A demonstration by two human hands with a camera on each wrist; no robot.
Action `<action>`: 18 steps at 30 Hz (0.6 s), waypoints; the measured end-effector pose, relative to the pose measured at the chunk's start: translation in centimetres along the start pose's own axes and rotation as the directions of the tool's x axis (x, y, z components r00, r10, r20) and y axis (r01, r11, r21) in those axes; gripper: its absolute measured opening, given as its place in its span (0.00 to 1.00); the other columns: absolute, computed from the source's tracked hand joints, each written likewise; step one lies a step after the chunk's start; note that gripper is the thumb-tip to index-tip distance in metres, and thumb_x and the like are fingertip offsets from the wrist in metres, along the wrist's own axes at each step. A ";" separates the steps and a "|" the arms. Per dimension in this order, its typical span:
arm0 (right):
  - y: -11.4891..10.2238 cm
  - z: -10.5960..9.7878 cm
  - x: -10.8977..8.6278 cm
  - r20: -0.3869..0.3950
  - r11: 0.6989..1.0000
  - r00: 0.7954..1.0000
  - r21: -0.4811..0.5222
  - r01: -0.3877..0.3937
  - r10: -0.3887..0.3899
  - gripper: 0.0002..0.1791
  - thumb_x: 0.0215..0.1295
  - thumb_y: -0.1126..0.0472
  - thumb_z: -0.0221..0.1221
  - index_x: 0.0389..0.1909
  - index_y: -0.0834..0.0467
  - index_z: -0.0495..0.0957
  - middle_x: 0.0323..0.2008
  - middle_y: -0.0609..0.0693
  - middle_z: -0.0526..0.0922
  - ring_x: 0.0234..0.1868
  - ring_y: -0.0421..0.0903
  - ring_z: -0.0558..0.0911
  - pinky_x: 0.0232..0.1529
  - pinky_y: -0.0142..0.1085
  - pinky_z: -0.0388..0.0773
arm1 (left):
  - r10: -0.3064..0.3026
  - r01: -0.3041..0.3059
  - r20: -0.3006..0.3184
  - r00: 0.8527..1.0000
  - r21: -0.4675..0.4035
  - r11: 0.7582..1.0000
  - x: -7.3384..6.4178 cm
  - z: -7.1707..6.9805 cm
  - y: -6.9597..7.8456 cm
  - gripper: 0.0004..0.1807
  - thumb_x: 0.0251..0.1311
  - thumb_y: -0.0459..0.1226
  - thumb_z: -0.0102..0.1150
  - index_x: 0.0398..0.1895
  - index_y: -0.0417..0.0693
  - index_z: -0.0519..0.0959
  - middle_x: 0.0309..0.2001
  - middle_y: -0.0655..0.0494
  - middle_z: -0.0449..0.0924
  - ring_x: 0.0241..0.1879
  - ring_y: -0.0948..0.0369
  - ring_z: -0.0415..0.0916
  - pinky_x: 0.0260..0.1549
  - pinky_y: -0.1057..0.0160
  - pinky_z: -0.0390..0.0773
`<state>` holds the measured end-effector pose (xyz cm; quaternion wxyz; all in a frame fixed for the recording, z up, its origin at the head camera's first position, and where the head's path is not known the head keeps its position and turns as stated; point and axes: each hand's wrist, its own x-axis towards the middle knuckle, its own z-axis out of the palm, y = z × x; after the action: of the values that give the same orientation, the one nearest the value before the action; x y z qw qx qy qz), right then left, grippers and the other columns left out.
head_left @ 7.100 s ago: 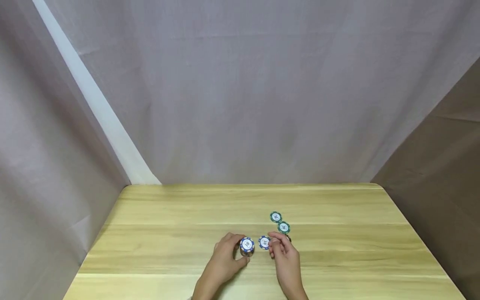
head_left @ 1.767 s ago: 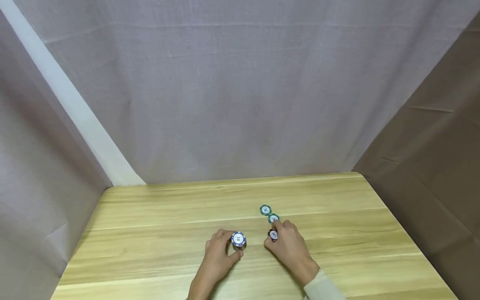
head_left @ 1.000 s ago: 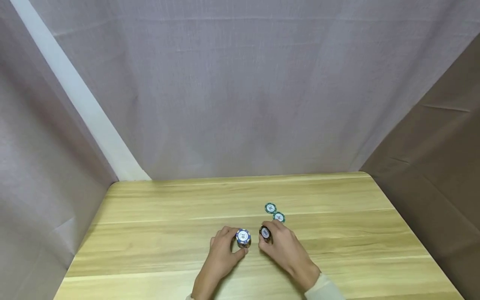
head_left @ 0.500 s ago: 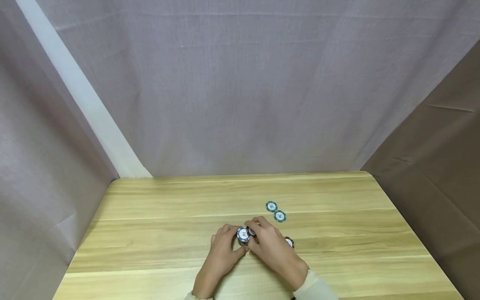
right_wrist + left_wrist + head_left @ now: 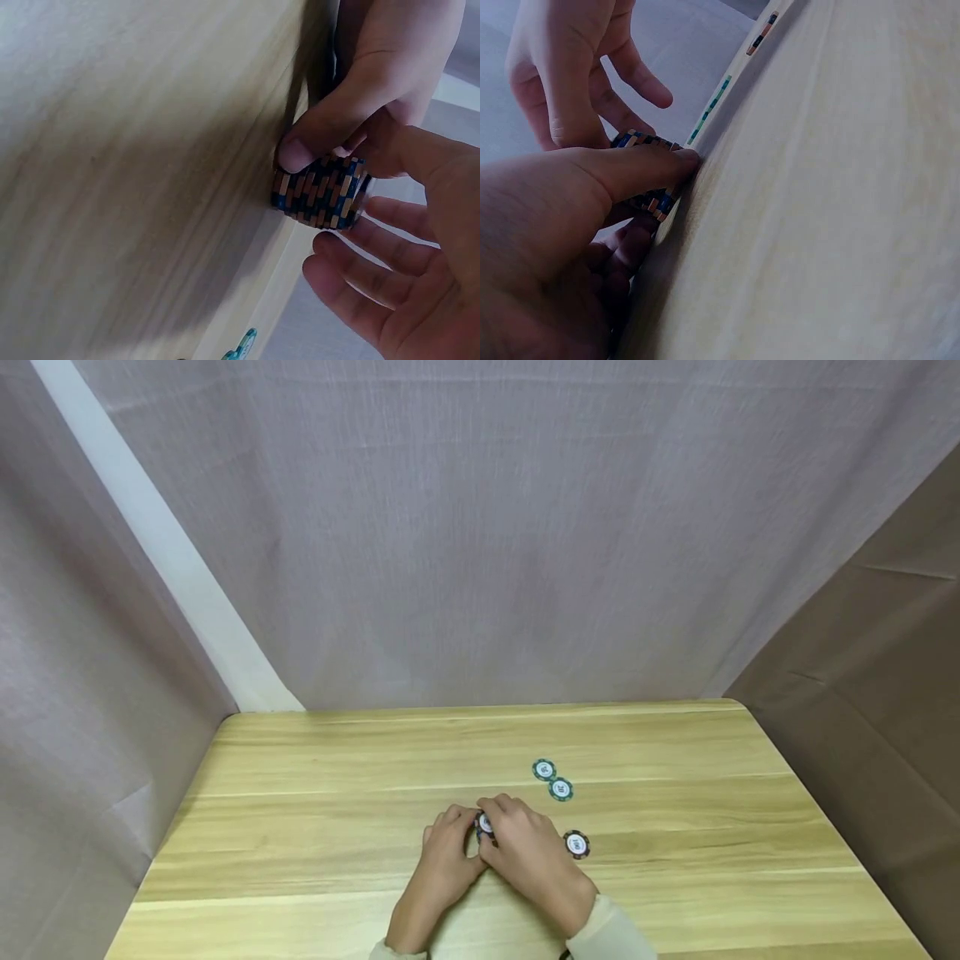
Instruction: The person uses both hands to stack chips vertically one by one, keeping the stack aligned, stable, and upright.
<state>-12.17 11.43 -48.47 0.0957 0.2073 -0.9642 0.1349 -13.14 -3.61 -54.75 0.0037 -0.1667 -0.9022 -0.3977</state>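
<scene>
My left hand (image 5: 444, 862) grips the sides of a stack of poker chips (image 5: 319, 196) low on the table, its thumb along the near side. In the right wrist view the stack is a short column with blue, dark and tan edge stripes. Over its top, my right hand (image 5: 528, 852) pinches a black poker chip (image 5: 486, 823) with a white centre between thumb and fingers. The right hand covers part of that chip and most of the stack in the head view.
Two green poker chips (image 5: 544, 769) lie edge to edge farther back. Another black poker chip (image 5: 577, 844), marked 100, lies flat right of my right hand. Grey curtains (image 5: 480, 568) stand behind the wooden table (image 5: 315, 827) and at both sides.
A loose blue chip lay between the hands at first and is gone from there. My right hand took up a black chip and carried it left onto the stack; my left hand stayed at the stack.
</scene>
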 end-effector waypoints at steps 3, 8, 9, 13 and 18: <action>-0.1 0.0 0.0 0.010 1.000 1.000 -0.022 0.011 -0.011 0.21 0.62 0.60 0.69 0.55 0.62 0.83 0.45 0.53 0.85 0.44 0.49 0.85 0.40 0.43 0.87 | -0.001 0.001 0.003 1.000 0.001 1.000 0.0 0.0 0.0 0.29 0.53 0.35 0.78 0.60 0.45 0.82 0.50 0.56 0.81 0.52 0.54 0.76 0.46 0.56 0.66; -0.1 0.2 0.1 0.027 1.000 1.000 -0.023 0.006 -0.005 0.17 0.64 0.58 0.71 0.50 0.61 0.84 0.41 0.51 0.83 0.41 0.47 0.83 0.37 0.42 0.86 | -0.007 0.007 -0.002 1.000 -0.002 1.000 0.1 0.0 0.0 0.28 0.53 0.37 0.78 0.59 0.45 0.83 0.49 0.56 0.81 0.52 0.54 0.76 0.46 0.56 0.66; -0.1 0.3 0.1 0.027 1.000 1.000 -0.023 0.003 -0.003 0.15 0.64 0.59 0.71 0.48 0.61 0.84 0.39 0.51 0.82 0.39 0.47 0.83 0.35 0.41 0.85 | -0.007 0.007 -0.002 1.000 -0.002 1.000 0.1 0.0 0.0 0.28 0.54 0.38 0.78 0.59 0.45 0.83 0.49 0.56 0.81 0.52 0.54 0.76 0.46 0.56 0.66; -0.1 0.3 0.2 0.022 1.000 1.000 -0.012 -0.013 0.013 0.10 0.63 0.62 0.71 0.42 0.62 0.83 0.34 0.49 0.79 0.34 0.44 0.80 0.31 0.39 0.83 | -0.005 0.005 -0.006 1.000 0.005 1.000 0.1 0.0 0.0 0.28 0.56 0.41 0.78 0.60 0.45 0.83 0.50 0.55 0.81 0.52 0.54 0.76 0.47 0.56 0.66; 0.2 0.1 0.0 0.043 0.997 0.997 0.048 -0.062 0.060 0.17 0.63 0.59 0.73 0.48 0.63 0.83 0.38 0.51 0.81 0.39 0.47 0.82 0.36 0.43 0.85 | -0.008 0.008 -0.010 1.000 -0.001 1.000 0.2 0.1 0.0 0.27 0.55 0.40 0.78 0.59 0.47 0.83 0.50 0.56 0.81 0.53 0.54 0.76 0.47 0.56 0.65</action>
<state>-12.29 11.61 -48.66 0.0665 0.1829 -0.9682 0.1572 -13.29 -3.52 -54.81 0.0067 -0.1611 -0.9027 -0.3990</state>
